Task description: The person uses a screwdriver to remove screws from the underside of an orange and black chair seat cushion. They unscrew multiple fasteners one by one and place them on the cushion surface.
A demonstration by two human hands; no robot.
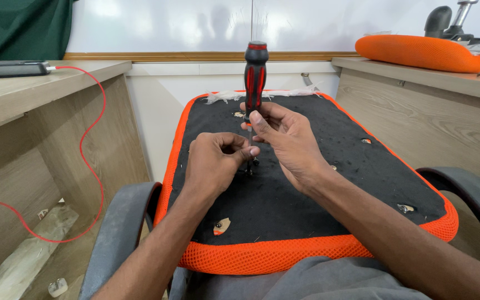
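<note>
- A red cable [93, 166] hangs off the left desk [40, 89].
- The left hand [213, 161] is pinched, probably on a small screw at the tip; I cannot see it clearly.
- The screwdriver [255, 72] stands upright over the middle of the seat cushion [306, 211], long axis vertical, tip down.
- It looks stiff and light, best held by its ribbed handle.
- The right hand [284, 139] pinches its shaft below the handle.

The screwdriver [255, 78] shows only its red-and-black handle — its shaft and tip vanish behind the left hand [213, 161] and right hand [285, 139]. Whatever the fingertips pinch is too small to tell. Both grey armrests [122, 233] and the red cable [93, 144] run off the frame's edges.
</note>
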